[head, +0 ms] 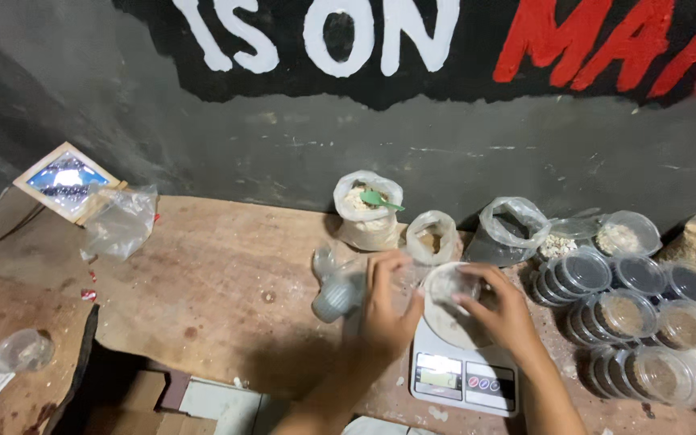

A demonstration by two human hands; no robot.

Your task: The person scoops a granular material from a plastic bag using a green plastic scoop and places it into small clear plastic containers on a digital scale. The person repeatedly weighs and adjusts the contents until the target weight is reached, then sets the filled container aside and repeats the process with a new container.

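Note:
My left hand (386, 306) grips the side of a small clear plastic cup (449, 287) that sits over a white digital kitchen scale (462, 372). My right hand (499, 310) holds the same cup from the other side, fingers curled on its rim. Some pale powder lies inside the cup. A stack of empty clear cups (334, 292) lies on its side just left of my left hand.
Open plastic bags of powder stand against the dark wall: one with a green spoon (368, 208), a smaller one (431, 236), a dark one (509, 229). Several lidded, filled cups (634, 318) crowd the right. A crumpled bag (119, 221), a framed tile (66, 179) and a cup (23, 350) lie left on the wooden table (219, 282).

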